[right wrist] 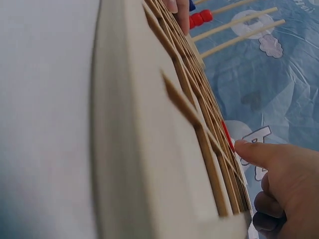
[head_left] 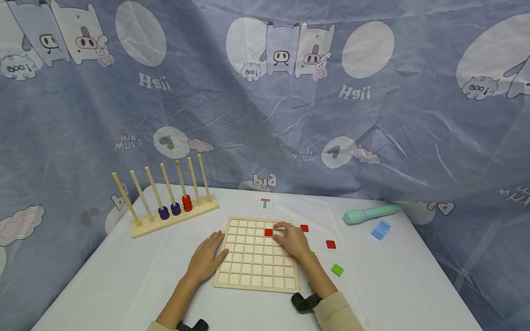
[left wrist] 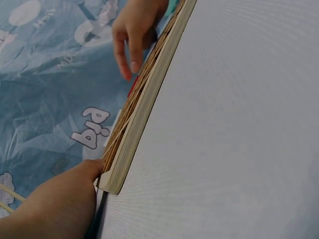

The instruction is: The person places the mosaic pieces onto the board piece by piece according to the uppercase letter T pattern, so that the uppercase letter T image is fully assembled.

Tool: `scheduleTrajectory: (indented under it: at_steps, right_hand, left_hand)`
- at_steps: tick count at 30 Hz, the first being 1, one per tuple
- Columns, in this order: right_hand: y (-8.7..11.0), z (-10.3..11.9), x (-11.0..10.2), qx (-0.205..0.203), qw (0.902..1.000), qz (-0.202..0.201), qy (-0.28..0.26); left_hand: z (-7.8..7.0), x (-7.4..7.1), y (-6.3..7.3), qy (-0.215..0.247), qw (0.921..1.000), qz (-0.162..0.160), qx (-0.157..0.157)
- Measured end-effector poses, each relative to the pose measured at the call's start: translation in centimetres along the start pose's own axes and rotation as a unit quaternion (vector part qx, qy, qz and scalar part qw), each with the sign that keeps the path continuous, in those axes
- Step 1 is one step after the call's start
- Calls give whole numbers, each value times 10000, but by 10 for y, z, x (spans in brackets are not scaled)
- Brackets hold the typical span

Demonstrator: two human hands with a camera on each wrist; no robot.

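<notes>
A square wooden grid board [head_left: 256, 289] lies flat on the white table. One red square tile [head_left: 268, 232] lies in a cell in its upper right part. Just right of that tile is my right hand [head_left: 293, 240], thumb and index finger apart at the tile's edge; the right wrist view shows a fingertip beside the red tile [right wrist: 228, 135]. My left hand [head_left: 204, 258] rests along the board's left edge, fingers extended and thumb on the frame. In the left wrist view, the left hand [left wrist: 60, 201] touches the board's corner [left wrist: 112, 183].
Loose red tiles [head_left: 331, 244] and green tiles [head_left: 337, 270] lie right of the board. Behind it is a pattern card [head_left: 264, 204]. A peg rack [head_left: 174, 221] with beads stands at back left; a mint green cylinder [head_left: 370, 214] and blue block [head_left: 381, 230] lie at right.
</notes>
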State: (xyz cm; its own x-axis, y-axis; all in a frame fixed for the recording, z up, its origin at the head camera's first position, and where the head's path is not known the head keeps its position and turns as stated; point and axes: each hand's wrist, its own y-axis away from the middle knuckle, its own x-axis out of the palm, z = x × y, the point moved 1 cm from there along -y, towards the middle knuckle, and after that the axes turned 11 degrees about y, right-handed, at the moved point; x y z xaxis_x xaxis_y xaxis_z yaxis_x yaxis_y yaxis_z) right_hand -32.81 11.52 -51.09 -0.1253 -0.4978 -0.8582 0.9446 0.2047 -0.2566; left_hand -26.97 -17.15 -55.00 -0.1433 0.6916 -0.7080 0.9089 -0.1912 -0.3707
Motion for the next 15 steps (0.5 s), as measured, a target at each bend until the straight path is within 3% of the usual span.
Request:
scheduleTrajectory:
  at_steps: [6,15]
  right_hand:
    - [0,-19,-11,30,10000,-76,-30]
    - [3,-62,-28,451,9981,-407,-142]
  left_hand:
    - [0,0,0,4,10000,-20,13]
    - [-1,0,1,58,9999,-70,69]
